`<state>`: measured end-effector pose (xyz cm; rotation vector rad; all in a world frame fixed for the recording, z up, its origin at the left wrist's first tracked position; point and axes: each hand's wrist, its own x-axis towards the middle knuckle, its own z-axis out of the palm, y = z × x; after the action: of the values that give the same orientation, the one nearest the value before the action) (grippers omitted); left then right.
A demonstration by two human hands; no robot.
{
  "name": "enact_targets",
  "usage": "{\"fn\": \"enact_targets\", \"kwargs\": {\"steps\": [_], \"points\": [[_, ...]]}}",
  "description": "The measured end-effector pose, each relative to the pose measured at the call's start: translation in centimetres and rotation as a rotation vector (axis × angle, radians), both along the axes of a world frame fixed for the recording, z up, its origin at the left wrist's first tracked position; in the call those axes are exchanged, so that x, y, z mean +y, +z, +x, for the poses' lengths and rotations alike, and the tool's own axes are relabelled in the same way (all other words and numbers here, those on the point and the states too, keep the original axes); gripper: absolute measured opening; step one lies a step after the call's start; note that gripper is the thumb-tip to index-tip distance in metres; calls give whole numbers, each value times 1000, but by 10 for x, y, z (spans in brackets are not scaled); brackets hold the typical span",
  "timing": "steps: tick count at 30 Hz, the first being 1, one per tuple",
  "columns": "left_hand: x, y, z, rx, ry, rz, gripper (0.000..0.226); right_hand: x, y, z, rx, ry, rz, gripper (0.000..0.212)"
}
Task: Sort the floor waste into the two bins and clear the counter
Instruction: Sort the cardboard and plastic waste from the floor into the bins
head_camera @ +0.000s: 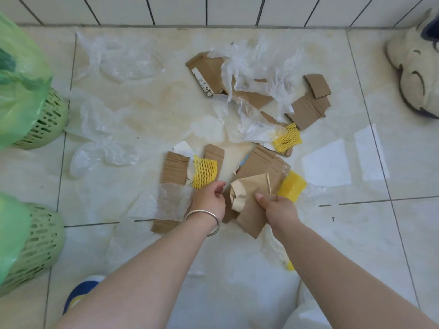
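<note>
Brown corrugated cardboard, yellow foam netting and thin clear plastic film lie scattered over a glossy cream tiled floor (147, 110). Right hand (278, 210): fingers curled round a bundle of cardboard pieces (249, 210) and crumpled tan paper, lifted just above the tiles. Left hand (209, 200), with a silver bangle (206, 220) on the wrist: fingers loosely bent, tips at the lower edge of a yellow foam net sleeve (204, 173); whether it grips the sleeve cannot be told. That sleeve rests on a ribbed cardboard strip (174, 170), whose near end is covered by a translucent plastic sheet (171, 203). Three yellow net sleeves show fully: one at the left hand, one just right of the held bundle (293, 188), one farther off (287, 137) beside a stack of cardboard pieces (308, 108). Crumpled plastic film (256, 67) overlaps a torn carton flap (204, 72) at the far centre; more film (123, 58) lies far left. Two flat white paper sheets (327, 163) lie at right. Two pale green perforated bins, far (47, 122) and near (40, 245), both lined with green bags, stand at the left edge. A plush slipper (418, 67) sits far right.
</note>
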<state>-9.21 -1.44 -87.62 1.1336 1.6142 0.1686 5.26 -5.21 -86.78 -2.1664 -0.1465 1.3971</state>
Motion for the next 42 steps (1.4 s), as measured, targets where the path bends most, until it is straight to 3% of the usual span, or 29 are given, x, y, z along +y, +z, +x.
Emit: {"fn": "enact_targets", "kwargs": {"steps": [5,8,10,14,19,22,25,29,36,39,42], "points": [[11,-2,19,239,-235,79,45,0,-7,12,-95,-24,-27,32],[18,-1,28,301,-251,94,43,1,-12,15,-149,-37,-11,27],[21,-1,34,275,-247,79,39,3,-12,16,-120,-40,-9,24],[25,-7,35,193,-190,-14,34,1,-12,24,-35,-57,7,46],[25,-6,28,-54,-201,-92,22,-3,-7,36,168,-85,54,10],[20,-3,29,-176,-110,-133,26,-5,0,45,325,-160,109,8],[21,1,33,-56,-121,-45,30,-7,9,59,343,-173,104,11],[29,0,37,152,-95,100,14,-12,16,73,328,-212,93,16],[29,-12,62,432,-374,206,76,-19,11,85,338,-277,51,23],[26,-14,71,523,-472,269,69,-26,7,90,323,-258,52,18],[28,-15,79,484,-458,231,57,-32,6,93,327,-259,44,15]]}}
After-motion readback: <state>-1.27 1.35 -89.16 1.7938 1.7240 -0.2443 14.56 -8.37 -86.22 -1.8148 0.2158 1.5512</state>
